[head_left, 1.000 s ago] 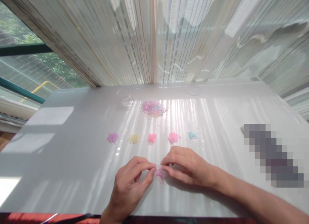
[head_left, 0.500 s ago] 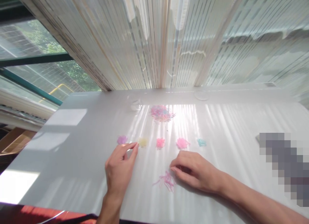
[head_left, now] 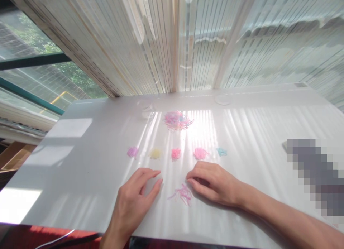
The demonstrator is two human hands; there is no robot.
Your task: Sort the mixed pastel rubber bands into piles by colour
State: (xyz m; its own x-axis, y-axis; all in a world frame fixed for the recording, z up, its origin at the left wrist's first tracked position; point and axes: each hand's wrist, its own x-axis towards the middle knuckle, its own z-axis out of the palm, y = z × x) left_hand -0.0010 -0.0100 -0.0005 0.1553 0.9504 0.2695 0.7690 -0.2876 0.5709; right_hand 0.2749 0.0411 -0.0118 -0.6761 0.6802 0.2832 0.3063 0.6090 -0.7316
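My left hand [head_left: 138,193] is just above the white table [head_left: 88,177], its thumb and index finger apart with nothing between them. To its right lies a loose pile of pinkish-purple rubber bands [head_left: 183,194]. My right hand [head_left: 212,181] rests beside that pile, fingers curled and thumb against the index fingertip; anything pinched there is hidden. Beyond both hands runs a row of small heaps of bands: purple [head_left: 132,152], yellow [head_left: 156,153], coral red [head_left: 176,154], pink [head_left: 200,153] and teal [head_left: 221,151]. Farther back is a larger mixed-colour heap [head_left: 177,120].
A clear container [head_left: 147,111] stands at the back, left of the mixed heap. A clear round lid [head_left: 223,99] lies near the back edge. A blurred-out object [head_left: 317,173] is on the right. Striped curtains [head_left: 150,44] hang behind the table.
My left hand has drawn back from beside the yellow heap toward me, and its pinched fingers have parted. My right hand keeps its place by the near pile. The view has shifted slightly.
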